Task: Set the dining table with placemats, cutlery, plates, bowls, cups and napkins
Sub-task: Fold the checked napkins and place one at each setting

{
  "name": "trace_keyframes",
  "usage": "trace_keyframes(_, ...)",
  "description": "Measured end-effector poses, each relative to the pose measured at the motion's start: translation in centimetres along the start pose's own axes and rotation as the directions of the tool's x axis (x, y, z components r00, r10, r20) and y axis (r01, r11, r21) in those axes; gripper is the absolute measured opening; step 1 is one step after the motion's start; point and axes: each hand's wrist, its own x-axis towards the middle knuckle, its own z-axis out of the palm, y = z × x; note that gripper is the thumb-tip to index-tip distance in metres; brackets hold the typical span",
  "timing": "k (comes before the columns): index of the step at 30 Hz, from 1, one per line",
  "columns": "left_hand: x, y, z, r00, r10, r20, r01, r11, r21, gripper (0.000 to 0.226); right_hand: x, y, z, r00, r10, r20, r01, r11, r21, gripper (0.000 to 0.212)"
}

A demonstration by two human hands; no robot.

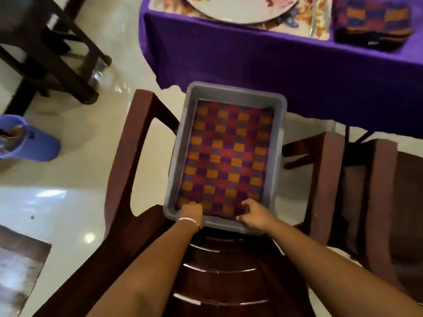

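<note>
A grey plastic bin (231,92) rests on the seat of a dark wooden chair (135,143). Inside it lies a checkered cloth (226,156) in orange, red and purple. My left hand (191,212) and my right hand (254,213) both pinch the cloth's near edge inside the bin. On the purple-covered table (251,60) beyond, a white plate (238,8) sits on a floral placemat (309,21). A folded stack of the same checkered cloths (373,21) lies at the table's right.
A second wooden chair (357,191) stands to the right, close to the bin. Another dark chair (48,49) is at the far left. A blue slipper (29,138) and a floor mat (18,268) lie on the glossy tile floor.
</note>
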Motion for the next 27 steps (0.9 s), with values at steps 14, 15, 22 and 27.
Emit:
trace_keyframes(14, 4.6, 1.0, 2.1, 0.907, 0.365, 0.210, -0.400, 0.904, 0.154, 0.051, 3.7, -0.3, 2.9, 0.999, 0.033, 0.024, -0.035, 0.995, 0.091, 0.054)
trace_keyframes(15, 4.7, 1.0, 2.1, 0.906, 0.358, 0.225, -0.397, 0.904, 0.160, 0.053, 3.7, -0.2, 2.8, 0.999, 0.033, 0.020, -0.035, 0.994, 0.100, 0.056)
trace_keyframes(22, 2.1, 3.1, 0.7, 0.912, 0.407, 0.045, -0.404, 0.878, 0.257, 0.031, 1.6, 0.1, 1.5, 0.993, -0.109, -0.051, 0.107, 0.994, -0.033, 0.058)
trace_keyframes(27, -4.2, 5.4, -5.0, 0.789, 0.579, -0.205, -0.549, 0.815, 0.186, 0.033, -3.8, -2.0, -1.1, 0.947, -0.290, -0.138, 0.244, 0.929, -0.279, 0.061)
